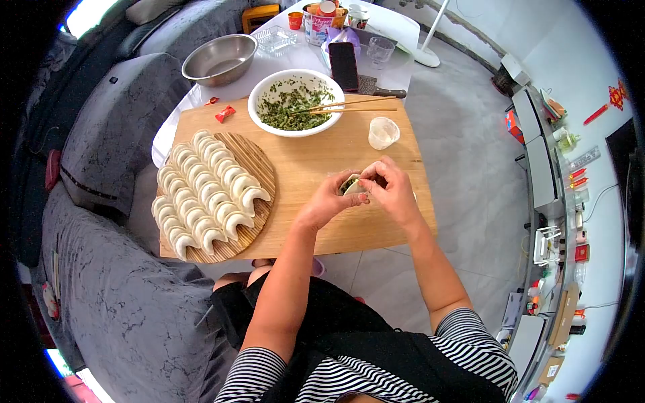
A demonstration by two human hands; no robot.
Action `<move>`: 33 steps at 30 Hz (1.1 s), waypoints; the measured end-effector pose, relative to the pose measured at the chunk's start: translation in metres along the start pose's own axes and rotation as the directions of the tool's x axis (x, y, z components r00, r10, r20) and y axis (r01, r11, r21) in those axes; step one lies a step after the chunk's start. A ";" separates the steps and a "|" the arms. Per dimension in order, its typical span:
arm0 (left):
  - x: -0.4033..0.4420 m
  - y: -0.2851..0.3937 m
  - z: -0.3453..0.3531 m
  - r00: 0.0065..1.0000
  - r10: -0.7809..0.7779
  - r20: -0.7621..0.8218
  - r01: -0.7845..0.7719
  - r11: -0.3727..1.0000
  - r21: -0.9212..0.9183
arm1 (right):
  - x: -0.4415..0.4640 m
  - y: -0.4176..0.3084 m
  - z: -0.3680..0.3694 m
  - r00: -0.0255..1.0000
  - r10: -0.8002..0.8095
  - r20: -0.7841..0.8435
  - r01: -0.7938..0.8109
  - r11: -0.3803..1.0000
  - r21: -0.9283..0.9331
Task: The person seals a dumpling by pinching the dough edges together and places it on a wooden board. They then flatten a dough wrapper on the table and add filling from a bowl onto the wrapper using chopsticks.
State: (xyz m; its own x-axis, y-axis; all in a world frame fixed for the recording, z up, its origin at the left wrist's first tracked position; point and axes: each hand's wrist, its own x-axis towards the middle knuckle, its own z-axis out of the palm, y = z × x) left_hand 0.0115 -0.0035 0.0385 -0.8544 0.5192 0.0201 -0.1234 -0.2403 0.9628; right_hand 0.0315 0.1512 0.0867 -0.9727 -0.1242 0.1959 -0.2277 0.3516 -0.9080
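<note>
The left hand [326, 201] and right hand [395, 193] pinch a filled wrapper [354, 190] between their fingers, above the desk [306, 161] toward its near edge — uneven pressing might tear it or squeeze filling [347, 183] out.

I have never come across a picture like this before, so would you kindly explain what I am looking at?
There is no machine here, only a person's bare hands. The single picture comes from a camera worn on that person's head, looking forward and down. The left hand and right hand hold an open dumpling, its green filling showing. On the wooden board are a white bowl of filling, with chopsticks across its rim, a small cup, and a round board bearing rows of shaped dumplings. Beyond, the white table holds a metal bowl, a phone and a cleaver.
</note>
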 end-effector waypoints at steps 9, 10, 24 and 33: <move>0.002 -0.002 -0.003 1.000 0.007 -0.023 -0.009 0.997 -0.076 | 0.005 0.007 -0.009 0.990 -0.142 -0.016 0.143 0.989 0.040; 0.002 -0.003 -0.003 1.000 0.003 -0.029 -0.006 0.996 -0.085 | 0.005 0.009 -0.011 0.977 -0.214 0.021 0.214 0.977 -0.015; 0.003 -0.004 -0.006 1.000 0.004 0.012 -0.002 0.990 -0.141 | 0.010 0.003 -0.015 0.968 -0.245 0.059 0.251 0.959 -0.133; 0.002 -0.002 -0.009 0.999 0.024 -0.031 -0.029 0.982 -0.185 | 0.008 0.013 -0.017 0.968 -0.250 0.021 0.250 0.966 -0.067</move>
State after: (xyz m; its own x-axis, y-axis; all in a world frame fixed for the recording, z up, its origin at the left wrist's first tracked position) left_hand 0.0055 -0.0091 0.0339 -0.8723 0.4877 0.0347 -0.1897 -0.4031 0.8953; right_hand 0.0202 0.1702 0.0828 -0.8840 -0.2273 0.4086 -0.4665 0.3711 -0.8029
